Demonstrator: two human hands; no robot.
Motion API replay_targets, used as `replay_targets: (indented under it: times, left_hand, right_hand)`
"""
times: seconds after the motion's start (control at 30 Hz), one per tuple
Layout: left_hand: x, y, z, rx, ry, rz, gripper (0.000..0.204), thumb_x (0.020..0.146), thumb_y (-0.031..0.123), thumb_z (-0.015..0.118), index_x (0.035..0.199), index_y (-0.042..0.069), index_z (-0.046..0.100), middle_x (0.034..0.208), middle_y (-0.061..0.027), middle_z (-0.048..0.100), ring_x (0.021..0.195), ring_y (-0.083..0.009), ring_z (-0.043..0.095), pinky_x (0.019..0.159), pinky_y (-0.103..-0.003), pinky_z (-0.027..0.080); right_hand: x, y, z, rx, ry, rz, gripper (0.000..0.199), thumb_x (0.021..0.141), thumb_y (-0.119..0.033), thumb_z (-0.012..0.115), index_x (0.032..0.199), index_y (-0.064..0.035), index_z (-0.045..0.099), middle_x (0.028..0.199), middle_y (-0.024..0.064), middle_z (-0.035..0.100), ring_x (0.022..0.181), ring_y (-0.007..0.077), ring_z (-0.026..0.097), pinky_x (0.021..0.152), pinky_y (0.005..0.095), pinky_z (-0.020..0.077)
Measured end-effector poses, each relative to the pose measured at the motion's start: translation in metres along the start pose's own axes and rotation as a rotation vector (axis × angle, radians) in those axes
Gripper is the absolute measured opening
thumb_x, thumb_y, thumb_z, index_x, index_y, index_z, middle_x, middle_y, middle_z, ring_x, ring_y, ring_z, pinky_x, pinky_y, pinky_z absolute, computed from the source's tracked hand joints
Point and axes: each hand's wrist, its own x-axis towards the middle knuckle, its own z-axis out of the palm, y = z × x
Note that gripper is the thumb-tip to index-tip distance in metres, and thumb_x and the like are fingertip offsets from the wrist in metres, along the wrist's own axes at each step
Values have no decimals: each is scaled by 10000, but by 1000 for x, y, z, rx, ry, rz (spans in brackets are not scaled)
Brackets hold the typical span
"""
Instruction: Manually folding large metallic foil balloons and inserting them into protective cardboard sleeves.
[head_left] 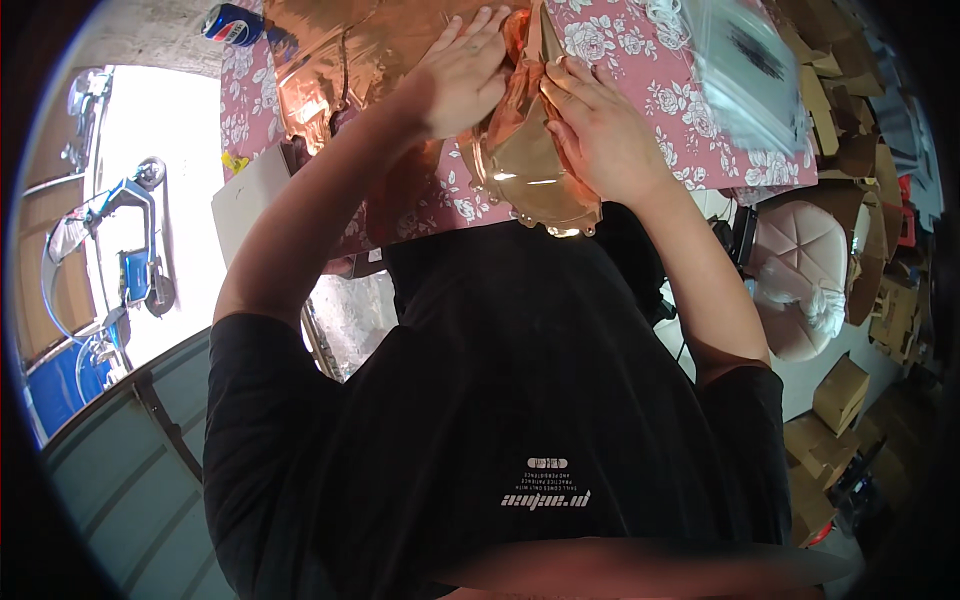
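Observation:
A shiny copper-gold foil piece point(530, 172), creased and with a scalloped lower edge, lies at the near edge of the table; its exact kind is unclear. My left hand point(458, 82) rests on it from the left, fingers stretched out and flat. From the right my right hand point(608, 128) lies against its folded middle, fingers extended and close together. Between the two hands the foil bunches into an upright crease. More copper foil point(370, 50) spreads to the left, partly under my left forearm.
A pink cloth with white flowers point(685, 110) covers the table. Clear plastic bags point(752, 75) lie at its right, and a blue can point(232, 25) stands at the far left. A cushioned pale chair point(800, 250) and cardboard boxes point(840, 390) are to the right. A scooter point(140, 240) stands left.

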Motion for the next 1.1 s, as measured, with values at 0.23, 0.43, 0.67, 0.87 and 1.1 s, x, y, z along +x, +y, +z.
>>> replay_targets:
  times: [0.23, 0.43, 0.67, 0.87, 1.1]
  left_hand:
    - [24, -1, -33, -229, 0, -103, 691, 1012, 181, 451, 1619, -55, 220, 1695, -298, 179, 1607, -403, 78, 1311, -499, 64]
    - [62, 11, -37, -20, -380, 159, 671, 1040, 269, 432, 1604, -53, 265, 1697, -250, 233, 1595, -376, 183, 1310, -504, 104]
    - [79, -43, -10, -60, -288, 145, 665, 1063, 344, 418, 1584, -57, 320, 1686, -264, 256, 1584, -375, 226, 1301, -512, 152]
    - [97, -50, -17, 140, -123, -45, 635, 1031, 307, 511, 1532, -68, 407, 1606, -305, 380, 1522, -411, 345, 1270, -506, 253]
    - [94, -53, -11, 6, 156, -67, 518, 883, 137, 676, 1371, -14, 589, 1389, -258, 593, 1316, -428, 542, 1147, -494, 419]
  right_hand:
    - [0, -1, -1, -19, 1, -7, 408, 979, -150, 637, 1357, 4, 626, 1456, 149, 589, 1434, 343, 477, 1252, 490, 322]
    - [0, -1, -4, -17, -25, -4, 425, 980, -163, 626, 1370, 3, 611, 1473, 168, 575, 1435, 357, 477, 1255, 497, 310]
    - [-2, -1, -1, -24, -15, -7, 433, 976, -173, 632, 1373, -3, 599, 1505, 159, 553, 1440, 354, 473, 1254, 500, 307]
    - [-2, -2, -2, -21, -16, -9, 442, 972, -174, 637, 1382, -12, 598, 1505, 149, 555, 1440, 350, 474, 1258, 507, 299]
    - [-1, 0, -3, -17, -21, -9, 448, 970, -174, 639, 1386, -12, 600, 1520, 146, 546, 1451, 341, 465, 1257, 504, 301]
